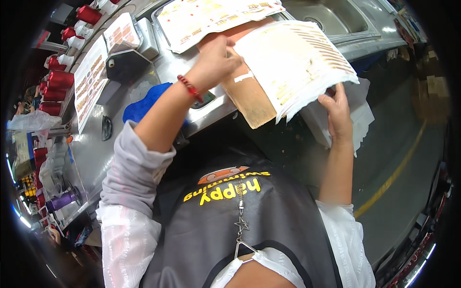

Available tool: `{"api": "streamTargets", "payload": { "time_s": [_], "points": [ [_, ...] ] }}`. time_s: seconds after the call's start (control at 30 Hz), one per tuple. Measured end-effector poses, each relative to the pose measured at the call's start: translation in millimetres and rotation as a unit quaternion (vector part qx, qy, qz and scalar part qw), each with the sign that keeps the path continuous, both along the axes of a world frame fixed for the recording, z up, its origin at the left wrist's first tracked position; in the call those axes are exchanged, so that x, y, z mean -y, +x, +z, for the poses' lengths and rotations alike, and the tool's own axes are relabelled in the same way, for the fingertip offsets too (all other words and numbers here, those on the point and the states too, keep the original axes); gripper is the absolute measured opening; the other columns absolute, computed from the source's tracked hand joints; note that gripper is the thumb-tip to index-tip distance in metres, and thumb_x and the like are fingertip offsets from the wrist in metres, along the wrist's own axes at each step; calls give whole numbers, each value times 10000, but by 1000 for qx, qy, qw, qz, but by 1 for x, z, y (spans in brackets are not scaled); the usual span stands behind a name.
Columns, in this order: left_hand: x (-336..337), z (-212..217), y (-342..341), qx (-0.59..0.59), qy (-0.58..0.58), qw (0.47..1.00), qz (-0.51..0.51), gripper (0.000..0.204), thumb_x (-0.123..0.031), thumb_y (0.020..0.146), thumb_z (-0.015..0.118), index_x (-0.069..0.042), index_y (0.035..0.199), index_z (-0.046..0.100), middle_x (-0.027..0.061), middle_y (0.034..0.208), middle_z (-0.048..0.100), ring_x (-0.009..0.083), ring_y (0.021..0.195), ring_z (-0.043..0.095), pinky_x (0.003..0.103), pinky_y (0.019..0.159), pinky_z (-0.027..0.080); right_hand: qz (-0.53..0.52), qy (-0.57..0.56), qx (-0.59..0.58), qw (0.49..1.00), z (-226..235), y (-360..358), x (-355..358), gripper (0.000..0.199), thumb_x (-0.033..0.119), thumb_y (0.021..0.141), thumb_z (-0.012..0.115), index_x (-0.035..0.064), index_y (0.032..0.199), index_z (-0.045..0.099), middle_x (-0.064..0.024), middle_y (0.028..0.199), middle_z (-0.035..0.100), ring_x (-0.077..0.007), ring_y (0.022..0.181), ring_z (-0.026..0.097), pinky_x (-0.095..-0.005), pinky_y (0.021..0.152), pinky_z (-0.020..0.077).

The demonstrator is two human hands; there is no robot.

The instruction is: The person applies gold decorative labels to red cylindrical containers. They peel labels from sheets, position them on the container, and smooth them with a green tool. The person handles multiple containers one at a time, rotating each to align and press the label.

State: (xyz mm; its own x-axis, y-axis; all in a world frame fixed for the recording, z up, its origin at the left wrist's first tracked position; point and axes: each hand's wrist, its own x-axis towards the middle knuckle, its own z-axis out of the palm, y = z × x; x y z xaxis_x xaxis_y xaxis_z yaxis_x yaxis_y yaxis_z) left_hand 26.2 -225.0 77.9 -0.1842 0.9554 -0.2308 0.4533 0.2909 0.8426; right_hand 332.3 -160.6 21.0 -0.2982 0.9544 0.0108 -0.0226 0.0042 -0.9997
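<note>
A stack of white, ragged-edged sheets (297, 62) with brown stripes and stains spreads over a brown board (252, 103) at the counter's front edge. My right hand (338, 113) pinches the near right corner of the sheets, thumb on top and fingers partly hidden beneath. Over the board's far left part, my left hand (218, 62), with a red bead bracelet at the wrist, has its fingers curled together. What lies between them, if anything, is too small to make out. Behind the board stands a tray (156, 24) covered by a printed white sheet (216, 19).
A metal sink (326, 17) is at the back right. On the counter's left lie a blue cloth (144, 103), a dark holder (127, 67), printed cards (122, 33) and a long printed sheet (91, 79). Red thread spools (60, 78) line the far left. Loose white sheets (362, 113) hang beyond my right hand.
</note>
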Motion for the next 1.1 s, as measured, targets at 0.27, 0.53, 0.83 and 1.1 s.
{"api": "streamTargets", "payload": {
  "time_s": [0.27,0.53,0.83,1.1],
  "points": [
    [19,13,39,547,-67,824,129,560,-169,1028,522,113,1417,236,393,1458,324,546,1351,413,568,1125,429,19,-39,-129,991,27,-20,-15,455,177,984,648,-41,1344,474,-145,1271,620,-238,1136,624,-381,944,516],
    [28,8,68,614,-125,759,175,483,-214,1036,510,122,1356,379,301,1333,495,440,1308,500,535,1113,449,-27,-195,-240,951,14,-31,-32,409,-63,878,479,-88,1287,463,-224,1246,612,-357,1112,652,-549,861,593],
    [5,0,76,581,-2,764,280,415,-132,987,551,75,1327,435,186,1250,583,307,1196,570,436,1099,454,23,-201,-248,947,12,-40,-6,394,-62,869,488,-107,1260,502,-226,1221,626,-363,1061,675,-530,807,619],
    [4,-12,59,370,5,880,299,425,76,845,475,56,1269,462,187,1175,583,299,1034,634,458,965,550,13,-242,-269,932,13,-6,-25,525,154,987,525,-67,1443,387,-266,1414,525,-366,1340,513,-545,1090,459]
  ]
}}
